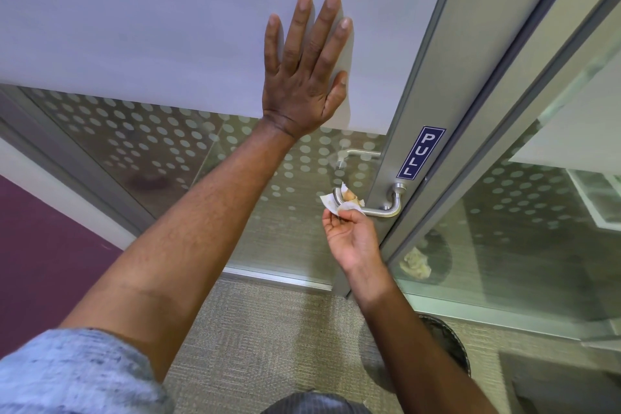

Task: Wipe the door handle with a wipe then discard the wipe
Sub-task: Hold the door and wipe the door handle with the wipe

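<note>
A brushed-steel lever door handle (386, 211) sticks out from the grey metal door stile, below a blue PULL sign (420, 152). My right hand (353, 239) grips a small white wipe (331, 203) wrapped over the free end of the lever, with fingers curled around it. My left hand (307, 67) lies flat with fingers spread on the frosted white band of the glass door (134, 27), above and left of the handle. It holds nothing.
A dark mesh waste bin (447, 343) stands on the carpet below my right forearm, partly hidden by it. A second bin with crumpled paper (416, 262) shows through the glass side panel. A purple wall (40, 245) is at the left.
</note>
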Motion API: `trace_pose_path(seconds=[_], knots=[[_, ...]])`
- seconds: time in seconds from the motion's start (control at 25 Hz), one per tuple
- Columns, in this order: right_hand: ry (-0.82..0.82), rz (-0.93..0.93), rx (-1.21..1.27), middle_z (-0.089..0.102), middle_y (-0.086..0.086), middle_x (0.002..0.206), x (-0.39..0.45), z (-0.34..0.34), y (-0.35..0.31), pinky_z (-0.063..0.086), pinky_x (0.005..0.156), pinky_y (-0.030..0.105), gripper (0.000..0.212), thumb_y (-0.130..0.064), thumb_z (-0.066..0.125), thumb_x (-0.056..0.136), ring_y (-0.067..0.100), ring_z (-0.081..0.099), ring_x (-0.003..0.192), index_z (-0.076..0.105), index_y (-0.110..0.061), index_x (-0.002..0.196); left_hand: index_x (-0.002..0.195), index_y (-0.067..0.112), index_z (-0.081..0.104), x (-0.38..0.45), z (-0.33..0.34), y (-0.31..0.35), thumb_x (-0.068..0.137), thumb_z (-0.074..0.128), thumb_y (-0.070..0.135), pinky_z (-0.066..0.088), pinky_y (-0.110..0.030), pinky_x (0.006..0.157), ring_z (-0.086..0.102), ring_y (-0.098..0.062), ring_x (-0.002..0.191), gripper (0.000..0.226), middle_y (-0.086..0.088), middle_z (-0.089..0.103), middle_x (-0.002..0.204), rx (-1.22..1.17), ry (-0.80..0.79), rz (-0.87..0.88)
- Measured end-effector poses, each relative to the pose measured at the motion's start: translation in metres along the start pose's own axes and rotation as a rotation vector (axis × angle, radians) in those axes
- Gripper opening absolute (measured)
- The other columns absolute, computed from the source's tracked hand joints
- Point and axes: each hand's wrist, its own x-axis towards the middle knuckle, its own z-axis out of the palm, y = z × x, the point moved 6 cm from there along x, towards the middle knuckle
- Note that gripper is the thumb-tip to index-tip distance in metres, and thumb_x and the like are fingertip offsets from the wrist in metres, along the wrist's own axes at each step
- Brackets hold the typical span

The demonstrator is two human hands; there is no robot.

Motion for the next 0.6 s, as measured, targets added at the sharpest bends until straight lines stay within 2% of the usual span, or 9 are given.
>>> trace_pose_path(seconds=[0.16,0.28,0.36,0.44,0.6], knots=[[-0.118,0.052,0.069,0.067,0.014,0.13,0.009,0.002,-0.003,0.058,0.093,0.038,0.063,0.025,0.046,0.072,0.028,0.063,0.122,0.06,-0.002,0.128,0.151,0.013,0.032,0.0,0.001,-0.001,0.1,0.045,0.037,0.026,-0.066,0.117,0.032,-0.042,0.144,0.057,-0.02,0.049,0.152,0.002,-0.004,0.003],[-0.152,0.058,0.038,0.064,0.014,0.138,0.007,-0.002,-0.009,0.056,0.097,0.039,0.053,0.026,0.045,0.078,0.031,0.059,0.131,0.065,-0.002,0.118,0.15,0.013,0.031,0.0,0.001,-0.001,0.1,0.045,0.036,0.025,-0.066,0.117,0.031,-0.042,0.144,0.057,-0.02,0.049,0.152,0.009,-0.007,0.001],[-0.131,0.051,0.019,0.067,0.017,0.132,0.003,-0.01,-0.018,0.051,0.103,0.042,0.044,0.025,0.04,0.084,0.033,0.061,0.128,0.064,-0.004,0.108,0.15,0.013,0.031,0.0,0.001,-0.001,0.1,0.044,0.036,0.024,-0.066,0.117,0.031,-0.042,0.144,0.057,-0.021,0.049,0.152,0.008,-0.012,0.004],[-0.096,0.023,0.016,0.074,0.015,0.117,-0.001,-0.017,-0.029,0.047,0.108,0.043,0.042,0.024,0.037,0.087,0.03,0.064,0.123,0.062,-0.008,0.102,0.151,0.012,0.031,0.0,0.001,-0.001,0.1,0.044,0.036,0.024,-0.066,0.117,0.031,-0.043,0.144,0.058,-0.021,0.048,0.153,0.008,-0.014,0.0],[0.023,-0.047,0.012,0.078,0.009,0.091,-0.005,-0.029,-0.063,0.043,0.112,0.041,0.046,0.023,0.041,0.076,0.024,0.067,0.103,0.063,-0.007,0.102,0.152,0.012,0.03,-0.001,0.001,-0.002,0.101,0.046,0.036,0.022,-0.066,0.118,0.029,-0.043,0.145,0.058,-0.022,0.046,0.153,0.002,-0.024,0.0]])
